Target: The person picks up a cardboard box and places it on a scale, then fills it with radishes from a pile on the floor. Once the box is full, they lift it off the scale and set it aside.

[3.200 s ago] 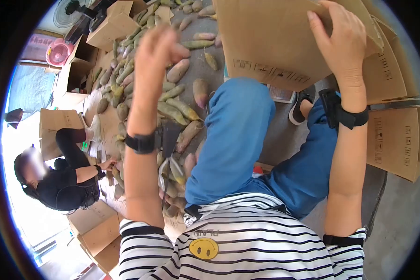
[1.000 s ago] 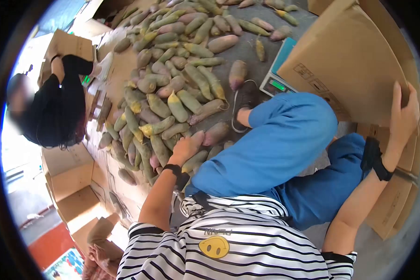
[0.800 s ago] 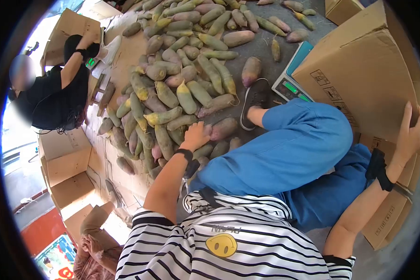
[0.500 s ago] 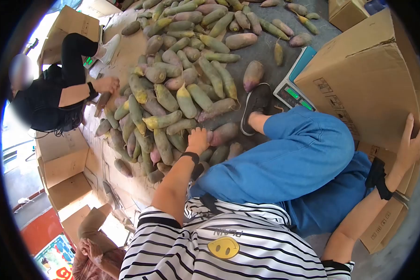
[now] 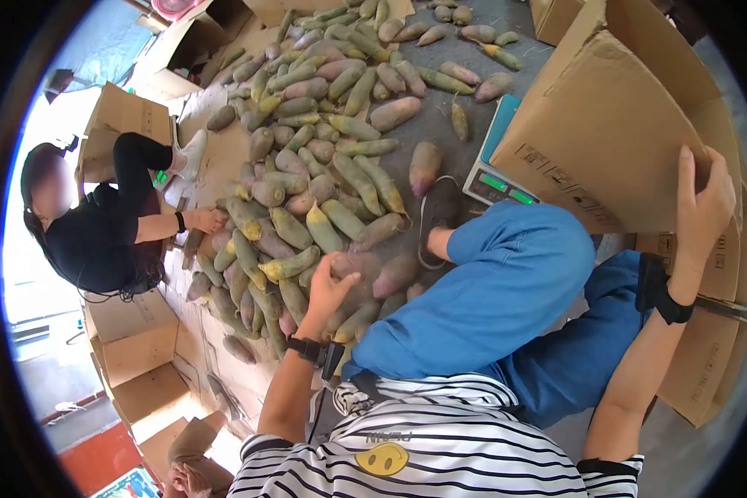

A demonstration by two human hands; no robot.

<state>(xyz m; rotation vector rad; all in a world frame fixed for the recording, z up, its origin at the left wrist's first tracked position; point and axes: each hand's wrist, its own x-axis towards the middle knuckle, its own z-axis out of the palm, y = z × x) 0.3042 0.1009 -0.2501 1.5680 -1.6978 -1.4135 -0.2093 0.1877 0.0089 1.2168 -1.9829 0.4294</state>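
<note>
The left hand [image 5: 330, 292] is half curled at a root [image 5: 362, 269] on the near edge of the pile [image 5: 290, 228]; if it grips, one cannot tell. Right of the pile, the right hand [image 5: 707, 195] grasps the box [image 5: 598, 137] above the scale [image 5: 496, 184]. Grey floor [image 5: 441, 108] and cardboard [image 5: 217, 149] lie under the pile.

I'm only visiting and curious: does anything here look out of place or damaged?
A purple-tipped root and a smaller one lie apart from the heap, near the scale, as if strayed. Nothing looks plainly broken.

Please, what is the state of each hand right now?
Left hand: at a blurred, purplish root vegetable; whether its grip holds, cannot be told.
Right hand: closed on the edge of a brown cardboard box.
</note>
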